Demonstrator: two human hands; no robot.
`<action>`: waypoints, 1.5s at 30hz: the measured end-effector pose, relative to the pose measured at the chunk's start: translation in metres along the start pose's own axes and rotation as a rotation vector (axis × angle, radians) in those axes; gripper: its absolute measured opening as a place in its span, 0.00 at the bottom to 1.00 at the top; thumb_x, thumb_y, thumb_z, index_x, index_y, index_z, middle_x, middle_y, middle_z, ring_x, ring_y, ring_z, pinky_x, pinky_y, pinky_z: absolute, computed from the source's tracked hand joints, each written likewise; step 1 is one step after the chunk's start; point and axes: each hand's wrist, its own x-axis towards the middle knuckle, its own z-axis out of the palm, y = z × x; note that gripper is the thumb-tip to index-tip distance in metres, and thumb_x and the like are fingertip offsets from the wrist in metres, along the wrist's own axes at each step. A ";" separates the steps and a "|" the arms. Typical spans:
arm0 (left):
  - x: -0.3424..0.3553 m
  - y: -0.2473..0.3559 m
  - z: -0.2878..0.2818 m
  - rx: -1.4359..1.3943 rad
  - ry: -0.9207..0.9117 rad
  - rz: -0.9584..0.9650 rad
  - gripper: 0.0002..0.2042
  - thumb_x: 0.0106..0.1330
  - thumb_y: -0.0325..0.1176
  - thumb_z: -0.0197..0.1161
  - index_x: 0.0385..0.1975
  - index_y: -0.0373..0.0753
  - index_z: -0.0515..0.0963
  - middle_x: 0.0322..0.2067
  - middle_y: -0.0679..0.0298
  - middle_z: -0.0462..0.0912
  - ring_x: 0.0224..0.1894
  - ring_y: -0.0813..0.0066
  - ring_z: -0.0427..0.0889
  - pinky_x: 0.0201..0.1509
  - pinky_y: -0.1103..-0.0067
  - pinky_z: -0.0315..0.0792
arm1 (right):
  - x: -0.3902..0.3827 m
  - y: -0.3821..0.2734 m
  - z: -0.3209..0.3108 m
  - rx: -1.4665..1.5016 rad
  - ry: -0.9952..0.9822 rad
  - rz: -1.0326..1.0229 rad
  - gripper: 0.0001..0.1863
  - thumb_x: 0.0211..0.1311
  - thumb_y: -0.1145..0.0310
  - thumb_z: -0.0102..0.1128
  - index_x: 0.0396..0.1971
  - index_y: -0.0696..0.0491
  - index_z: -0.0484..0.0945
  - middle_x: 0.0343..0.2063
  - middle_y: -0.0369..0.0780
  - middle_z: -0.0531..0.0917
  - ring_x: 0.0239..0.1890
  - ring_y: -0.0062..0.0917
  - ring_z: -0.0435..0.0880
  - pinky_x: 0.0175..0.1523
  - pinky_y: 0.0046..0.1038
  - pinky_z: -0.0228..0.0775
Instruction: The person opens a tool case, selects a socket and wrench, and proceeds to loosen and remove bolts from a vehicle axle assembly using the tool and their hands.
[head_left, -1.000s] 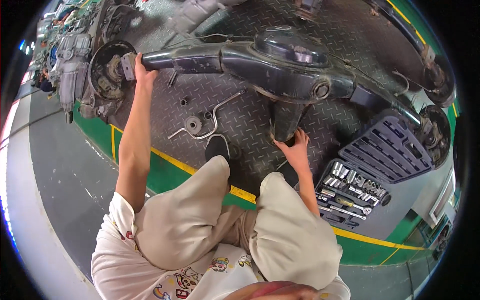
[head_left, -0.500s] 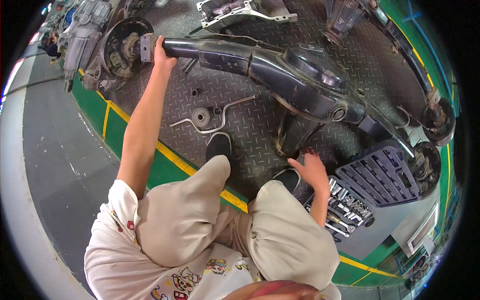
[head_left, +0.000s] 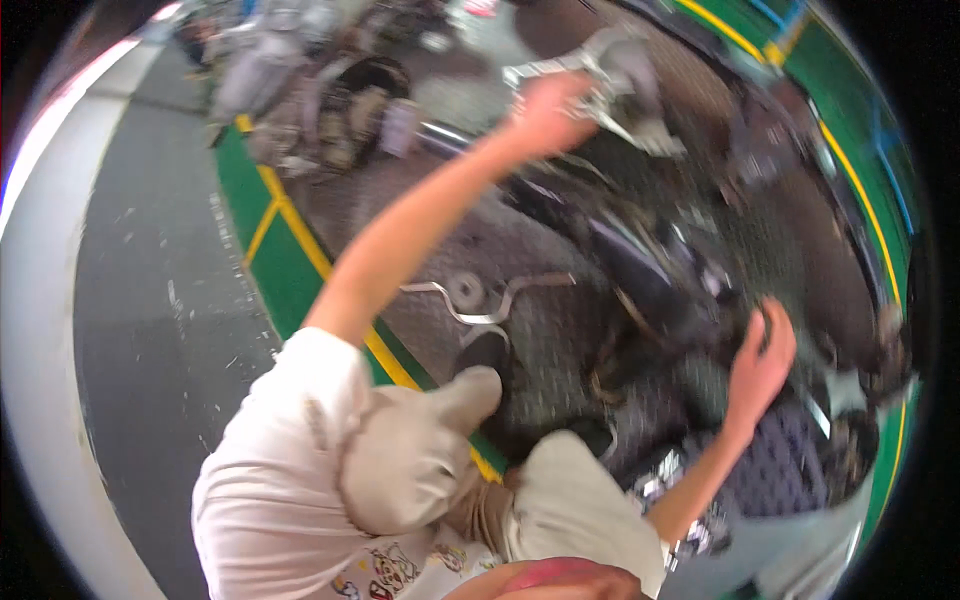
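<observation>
A long black axle housing point(head_left: 645, 265) with a rounded middle lies across the floor in front of me, blurred. My left hand point(head_left: 555, 112) is stretched out over its far side and overlaps a silvery cast metal casing point(head_left: 625, 60). Motion smears the fingers there, so a grip or contact cannot be made out. My right hand point(head_left: 765, 355) is above the right part of the housing, fingers extended and apart, with nothing visible in it. Between my left arm and the housing lie a bent crank-shaped wrench point(head_left: 485, 319) and a round gear point(head_left: 466, 291).
An open socket set case point(head_left: 785, 455) lies beneath my right forearm, with shiny sockets point(head_left: 658, 475) near my knee. A brake drum end point(head_left: 350, 110) stands at the far left. More axle parts lie at the right. Yellow-edged green floor strips point(head_left: 290, 270) run past my left.
My left hand has left the axle tube's left end and moved right, over the far casing. My right hand has moved up and right from beside the socket case. The view has shifted and blurred.
</observation>
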 end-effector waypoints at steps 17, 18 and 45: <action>0.055 0.004 0.068 0.373 -0.716 0.056 0.28 0.73 0.59 0.45 0.46 0.41 0.83 0.42 0.44 0.85 0.48 0.41 0.82 0.55 0.56 0.74 | -0.002 0.016 0.037 -0.117 -0.102 0.130 0.23 0.78 0.60 0.40 0.44 0.56 0.85 0.43 0.44 0.87 0.48 0.40 0.83 0.57 0.37 0.69; 0.049 0.001 0.064 0.388 -0.754 0.069 0.28 0.74 0.59 0.44 0.46 0.41 0.83 0.43 0.46 0.85 0.48 0.42 0.82 0.56 0.56 0.74 | 0.001 0.015 0.039 -0.107 -0.103 0.121 0.23 0.78 0.60 0.40 0.44 0.56 0.85 0.43 0.44 0.87 0.48 0.40 0.83 0.57 0.37 0.69; -0.136 0.055 -0.011 -0.140 -0.103 0.323 0.09 0.71 0.22 0.50 0.42 0.34 0.79 0.40 0.59 0.83 0.40 0.65 0.81 0.48 0.76 0.74 | -0.199 -0.041 0.097 0.782 0.081 0.692 0.30 0.70 0.69 0.56 0.68 0.62 0.61 0.65 0.47 0.68 0.65 0.35 0.67 0.71 0.34 0.54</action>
